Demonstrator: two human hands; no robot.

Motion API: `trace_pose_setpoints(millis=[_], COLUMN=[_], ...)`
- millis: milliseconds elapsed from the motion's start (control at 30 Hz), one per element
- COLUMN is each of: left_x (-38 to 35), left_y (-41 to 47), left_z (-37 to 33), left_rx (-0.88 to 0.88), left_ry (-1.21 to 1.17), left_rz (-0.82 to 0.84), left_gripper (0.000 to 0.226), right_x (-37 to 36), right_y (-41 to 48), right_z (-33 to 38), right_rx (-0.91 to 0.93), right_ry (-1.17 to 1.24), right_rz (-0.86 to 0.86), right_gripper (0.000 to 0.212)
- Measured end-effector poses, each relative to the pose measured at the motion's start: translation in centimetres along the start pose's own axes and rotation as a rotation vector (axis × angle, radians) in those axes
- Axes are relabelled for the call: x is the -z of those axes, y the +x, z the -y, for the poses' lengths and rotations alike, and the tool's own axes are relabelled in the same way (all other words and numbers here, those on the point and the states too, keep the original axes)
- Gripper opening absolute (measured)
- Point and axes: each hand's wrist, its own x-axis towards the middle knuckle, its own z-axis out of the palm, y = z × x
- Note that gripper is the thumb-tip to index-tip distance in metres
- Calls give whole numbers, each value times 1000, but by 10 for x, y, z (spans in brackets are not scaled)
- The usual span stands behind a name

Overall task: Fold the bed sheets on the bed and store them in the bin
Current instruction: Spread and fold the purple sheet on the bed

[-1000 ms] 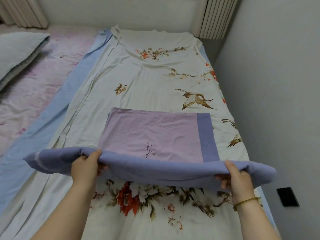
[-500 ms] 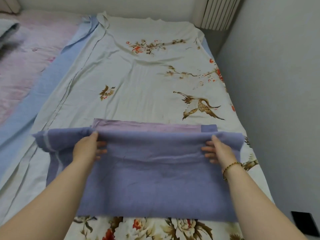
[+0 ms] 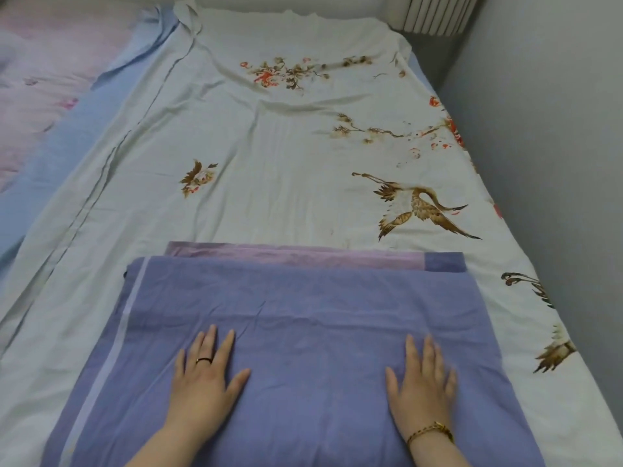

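Observation:
A purple-blue sheet (image 3: 303, 305) lies folded flat on the near part of the bed, with a strip of its pink underside (image 3: 290, 252) showing along the far edge. My left hand (image 3: 205, 382) rests palm down on the sheet's near left, fingers spread, a dark ring on one finger. My right hand (image 3: 421, 382) presses flat on its near right, a gold bracelet at the wrist. Neither hand holds anything. Under the folded sheet a white sheet (image 3: 286, 163) printed with flowers and cranes is spread over the bed. No bin is in view.
A grey wall (image 3: 556, 163) runs close along the bed's right side. A light blue sheet (image 3: 60, 156) and pink bedding (image 3: 40, 79) lie to the left. A ribbed radiator (image 3: 435, 11) stands at the far right corner.
My hands carried the sheet's near edge forward over itself, laid it down, let go and drew back to press flat on top. The pink side is now mostly covered.

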Motion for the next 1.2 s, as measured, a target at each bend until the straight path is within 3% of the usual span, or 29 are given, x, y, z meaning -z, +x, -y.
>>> trace_pose_setpoints(millis=[33,133,233,333,467,567,633,700,767,933,1000,1067,1200], left_x=[-6,-15,-24,-30,-23,-8,4,11,15,46,58,72,91], left_y=[6,10,17,22,35,52,58,64,76,138,172,194,211], left_z=[1,-2,4,6,29,62,75,79,75,36,17,6,-1], left_rx=[-57,-139,-167,-178,-172,-93,-38,14,25,-160,-242,-211,-136], left_ry=[-9,-32,-71,-106,-76,41,10,-82,-88,-4,-102,-158,-120], left_rz=[-13,29,-100,-132,-153,-185,-185,-191,-267,-464,-267,27,275], left_gripper=[83,65,60,59,68,70,72,82,83,55,59,69,63], right_x=[-9,-29,-48,-60,-54,-36,-23,-21,-25,-46,-51,-53,-60], right_y=[1,-1,0,7,28,42,44,46,47,55,56,57,61], right_z=[11,60,98,92,42,-5,-25,-30,-27,-37,-37,-36,-37], right_rx=[51,313,405,399,251,22,-52,-50,-79,-36,-42,-15,-9], right_ry=[89,182,162,128,136,125,94,67,55,38,77,114,154], right_rz=[-105,-103,-177,-207,-196,-169,-103,-76,-64,-149,-169,-234,-293], right_gripper=[58,66,63,56,69,85,102,106,103,68,76,74,69])
